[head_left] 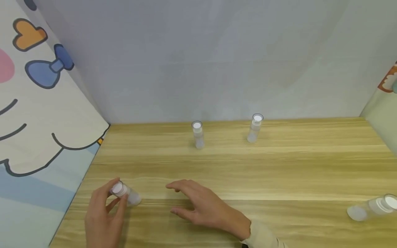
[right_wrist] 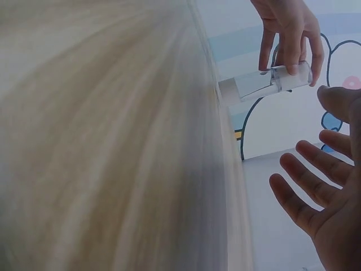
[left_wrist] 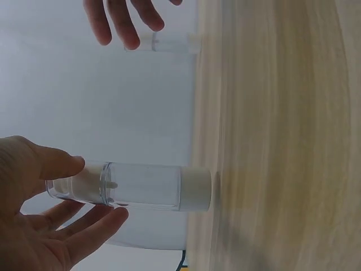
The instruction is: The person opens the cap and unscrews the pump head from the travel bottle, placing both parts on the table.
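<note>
At the front left of the table, my left hand [head_left: 103, 215] holds a small clear pump bottle [head_left: 133, 198] by its capped top, thumb on one side and fingers on the other. In the left wrist view the bottle [left_wrist: 149, 186] shows a clear overcap, a white pump collar, a see-through body and a white base at the wood surface. My right hand [head_left: 206, 208] hovers to the right of it, fingers spread and slightly bent, touching nothing. The right wrist view shows the right hand [right_wrist: 333, 209] with its palm facing the held bottle [right_wrist: 254, 86], apart from it.
Two similar bottles stand near the back edge, one at the middle [head_left: 198, 136] and one to its right [head_left: 254, 129]. Another bottle [head_left: 367, 208] stands at the far right. A grey wall [head_left: 217, 62] rises behind the wooden table [head_left: 248, 172]; a cartoon-printed panel [head_left: 46, 120] borders its left side.
</note>
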